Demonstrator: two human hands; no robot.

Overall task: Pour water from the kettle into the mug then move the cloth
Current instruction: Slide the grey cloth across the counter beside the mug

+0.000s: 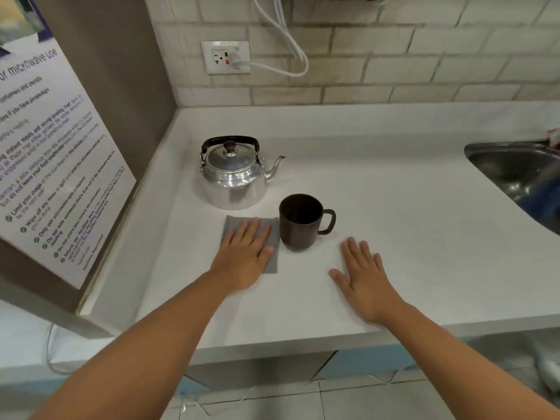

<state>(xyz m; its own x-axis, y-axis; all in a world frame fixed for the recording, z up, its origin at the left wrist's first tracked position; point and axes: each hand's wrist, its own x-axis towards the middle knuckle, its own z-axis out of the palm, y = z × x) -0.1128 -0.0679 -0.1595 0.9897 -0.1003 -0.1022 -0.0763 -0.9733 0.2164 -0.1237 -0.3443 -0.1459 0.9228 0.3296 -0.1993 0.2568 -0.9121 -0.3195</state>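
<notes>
A shiny metal kettle (231, 177) with a black handle stands on the white counter (394, 207), its spout pointing right. In front of it, to the right, is a dark brown mug (298, 222), upright, with its handle to the right. A grey cloth (272, 237) lies flat just left of the mug. My left hand (245, 256) rests flat on the cloth with fingers spread, covering most of it. My right hand (363, 277) lies flat and open on the bare counter, right of the mug and nearer the front edge, holding nothing.
A steel sink (515, 171) is sunk into the counter at the right. A tall panel with a microwave-use poster (54, 165) closes off the left side. On the brick wall behind are a socket (225, 57) and a white cable (288, 47).
</notes>
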